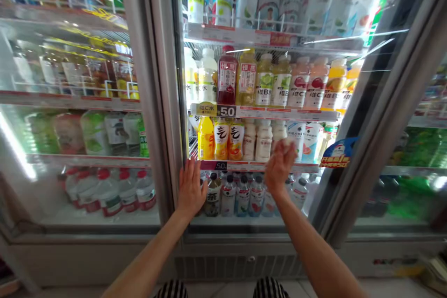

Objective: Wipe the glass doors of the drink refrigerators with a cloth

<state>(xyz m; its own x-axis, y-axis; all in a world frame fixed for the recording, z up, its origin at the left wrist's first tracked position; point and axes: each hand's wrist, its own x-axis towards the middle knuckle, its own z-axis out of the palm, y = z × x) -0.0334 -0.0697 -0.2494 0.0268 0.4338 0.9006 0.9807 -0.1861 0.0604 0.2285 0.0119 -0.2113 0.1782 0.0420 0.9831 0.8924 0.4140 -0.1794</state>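
White bottles (259, 142), three in a row, sit behind right hand (279, 164), fingers loosely curled; left hand (190, 188) fingers spread flat.

I see a red juice bottle (227, 76) on the upper shelf, red-capped water bottles (109, 189) behind the closed left door (70, 102), and striped trousers (268, 287) below.

A shop: tall glass-doored drinks coolers (244, 102) hold rows of colourful plastic bottles (226, 79), white price-tag strips (265, 112) at twelve o'clock.
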